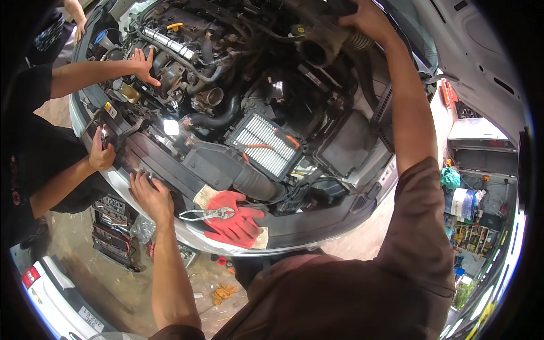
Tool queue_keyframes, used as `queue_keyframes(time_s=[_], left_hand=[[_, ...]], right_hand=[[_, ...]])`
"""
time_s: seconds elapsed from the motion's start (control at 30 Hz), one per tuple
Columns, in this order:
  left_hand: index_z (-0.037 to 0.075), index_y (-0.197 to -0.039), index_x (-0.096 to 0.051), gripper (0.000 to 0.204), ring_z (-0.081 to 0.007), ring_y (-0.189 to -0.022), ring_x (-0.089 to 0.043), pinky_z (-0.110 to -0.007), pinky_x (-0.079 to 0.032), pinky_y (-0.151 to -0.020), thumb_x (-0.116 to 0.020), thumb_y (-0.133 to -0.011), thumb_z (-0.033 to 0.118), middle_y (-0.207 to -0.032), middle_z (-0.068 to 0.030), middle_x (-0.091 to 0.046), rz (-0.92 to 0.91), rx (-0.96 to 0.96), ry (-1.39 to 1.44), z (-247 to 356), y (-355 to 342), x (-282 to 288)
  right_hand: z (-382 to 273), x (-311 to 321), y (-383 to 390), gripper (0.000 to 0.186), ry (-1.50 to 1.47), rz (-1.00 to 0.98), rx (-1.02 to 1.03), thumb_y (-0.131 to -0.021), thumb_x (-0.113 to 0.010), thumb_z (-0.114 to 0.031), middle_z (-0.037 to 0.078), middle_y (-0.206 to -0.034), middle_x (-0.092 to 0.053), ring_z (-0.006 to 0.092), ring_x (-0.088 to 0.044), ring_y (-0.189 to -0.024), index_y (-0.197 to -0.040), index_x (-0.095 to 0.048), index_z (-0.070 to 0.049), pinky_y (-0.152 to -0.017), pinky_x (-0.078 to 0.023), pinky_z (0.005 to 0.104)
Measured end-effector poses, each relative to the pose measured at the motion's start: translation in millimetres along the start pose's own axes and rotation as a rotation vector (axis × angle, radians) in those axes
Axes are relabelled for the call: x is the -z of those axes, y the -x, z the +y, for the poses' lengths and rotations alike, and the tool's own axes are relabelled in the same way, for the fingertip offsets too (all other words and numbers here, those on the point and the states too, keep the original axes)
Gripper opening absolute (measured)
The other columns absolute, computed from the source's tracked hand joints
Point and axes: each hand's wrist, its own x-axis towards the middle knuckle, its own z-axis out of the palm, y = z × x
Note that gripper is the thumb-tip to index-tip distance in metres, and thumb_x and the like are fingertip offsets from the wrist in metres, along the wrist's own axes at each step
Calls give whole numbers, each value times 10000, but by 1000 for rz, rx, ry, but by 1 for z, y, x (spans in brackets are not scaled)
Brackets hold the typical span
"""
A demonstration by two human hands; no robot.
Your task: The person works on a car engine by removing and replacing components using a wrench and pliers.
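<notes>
My right hand [368, 22] is raised at the top right, closed round an air intake hose [360, 41] with a ribbed section. The hose's round open mouth [314, 52] faces me; some of my fingers are hidden. My left hand [152, 195] lies on the front edge of the engine bay with its fingers apart; a small dark part shows between them. Between my arms, an air filter [260, 144] with white pleats sits in its housing, with orange strips on it. Red gloves [232, 218] and slip-joint pliers [209, 214] on top of them rest on the front panel.
At the left, a co-worker's hand [146, 67] touches the engine, and the other hand [102, 153] holds a shiny object. Another person's arm [79, 25] is at the top left. A tool case [113, 232] stands on the floor. The raised hood [481, 51] hangs at the right.
</notes>
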Motion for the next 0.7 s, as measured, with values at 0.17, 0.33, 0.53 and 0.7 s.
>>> queue_keyframes(time_s=[0.17, 0.33, 0.53, 0.7], left_hand=[[-36, -1176, -660, 281, -386, -1440, -464, -518, -298, -1234, -590, -953, 119, -1337, -185, -648, 25, -20, -60, -7, -3, 8], [-14, -1169, -673, 272, -368, -1467, -440, -570, -280, -1237, -593, -944, 117, -1341, -158, -643, 6, -8, -31, 1, -6, 0], [-17, -1148, -686, 274, -367, -1473, -433, -576, -272, -1246, -594, -938, 132, -1353, -153, -643, -22, 3, -50, -7, -5, 12], [-25, -1146, -684, 277, -379, -1471, -435, -578, -274, -1244, -591, -934, 126, -1350, -161, -646, -34, -27, -34, 6, -7, 4]], right_hand=[[54, -27, 37, 719, 146, -35, 89, -725, -796, -160, 204, -1233, -725, 357, -698, -1131, -1420, -624, -98, -1018, -512, 385], [52, -30, 73, 700, 145, 73, 34, -736, -851, -189, 212, -1211, -733, 383, -692, -1160, -1394, -639, -77, -1032, -523, 426], [-68, -102, 101, 804, 273, -24, -217, -756, -785, -589, 261, -984, -745, 423, -749, -937, -1244, -620, 28, -822, -609, 504], [-120, -177, 145, 914, 175, -286, -470, -821, -762, -543, 261, -1000, -753, 416, -758, -946, -1444, -435, 40, -813, -615, 510]])
